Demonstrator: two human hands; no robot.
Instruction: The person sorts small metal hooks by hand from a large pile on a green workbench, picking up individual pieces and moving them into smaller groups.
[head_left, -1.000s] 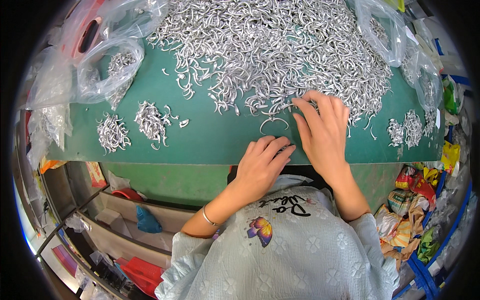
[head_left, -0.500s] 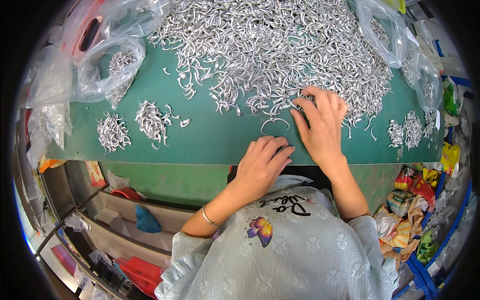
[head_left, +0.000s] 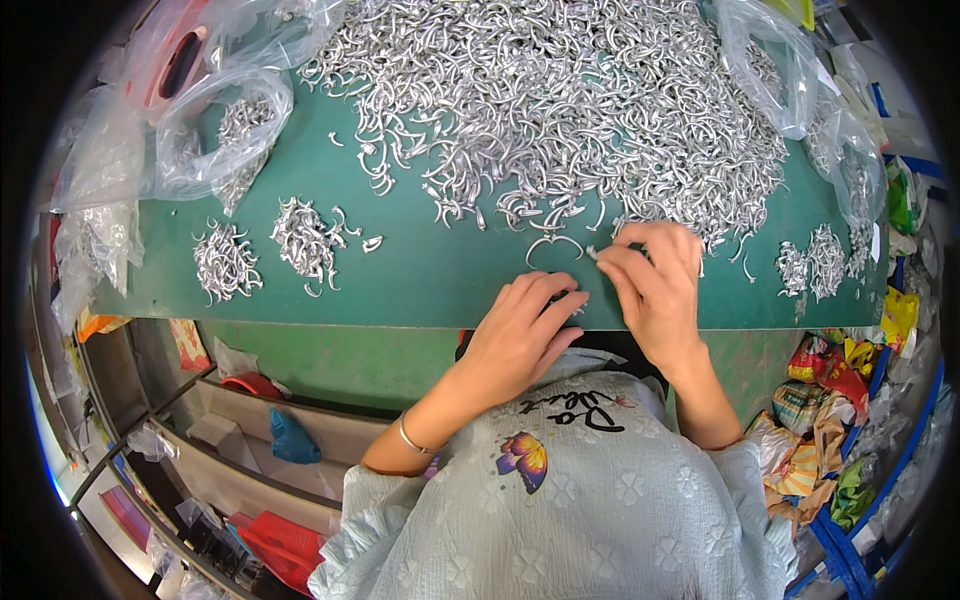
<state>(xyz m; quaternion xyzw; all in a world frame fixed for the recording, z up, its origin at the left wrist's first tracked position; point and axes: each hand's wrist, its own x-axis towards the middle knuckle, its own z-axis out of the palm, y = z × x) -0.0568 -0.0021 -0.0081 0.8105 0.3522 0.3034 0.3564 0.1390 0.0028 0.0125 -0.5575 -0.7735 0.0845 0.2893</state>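
A big heap of small curved silver metal pieces (head_left: 560,110) covers the far part of the green table (head_left: 430,285). Below the heap, my right hand (head_left: 655,280) pinches one small curved silver metal piece (head_left: 592,253) between thumb and fingertips. My left hand (head_left: 525,320) is curled at the table's near edge, a bit of silver showing at its fingers; what it holds is mostly hidden. Between the hands and the heap lies an arched silver piece (head_left: 554,240), apart from both hands.
Two small piles of silver pieces, one pile (head_left: 226,263) and another pile (head_left: 305,240), sit on the left. More small piles (head_left: 825,260) lie at the right end. Clear plastic bags (head_left: 225,130) with pieces stand at the far left, and another bag (head_left: 775,70) at the far right.
My right hand has drawn back from the heap's edge toward me and slightly right, now with a silver piece in its fingertips. The left hand has stayed in nearly the same place.
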